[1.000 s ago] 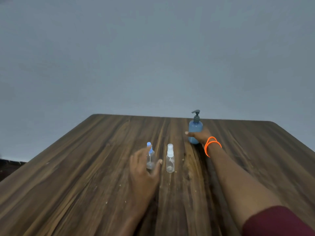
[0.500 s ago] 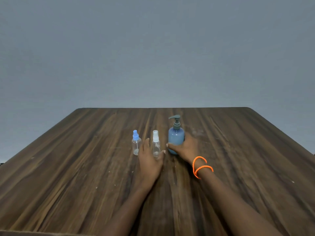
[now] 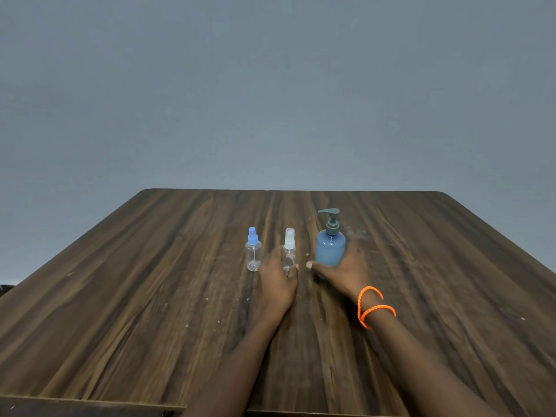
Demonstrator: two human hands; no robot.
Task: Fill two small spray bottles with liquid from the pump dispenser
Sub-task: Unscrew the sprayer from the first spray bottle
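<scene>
Left hand (image 3: 278,281) wraps the white-capped spray bottle (image 3: 289,251), upright on the tabletop (image 3: 150,296), fingers curled round its base; right hand (image 3: 346,272) grips the pump dispenser (image 3: 330,248) just beside it, spout pointing left toward that bottle; blue-capped spray bottle (image 3: 253,251) stands untouched at far left.

Dark wood-grain table (image 3: 150,296), pale specks scattered over the top. Three bottles stand upright on it in a row near the middle: clear spray bottle w/ blue cap (image 3: 253,250) at left, clear spray bottle w/ white cap (image 3: 289,249) beside it, blue pump dispenser (image 3: 330,243) at right, grey pump head.
</scene>
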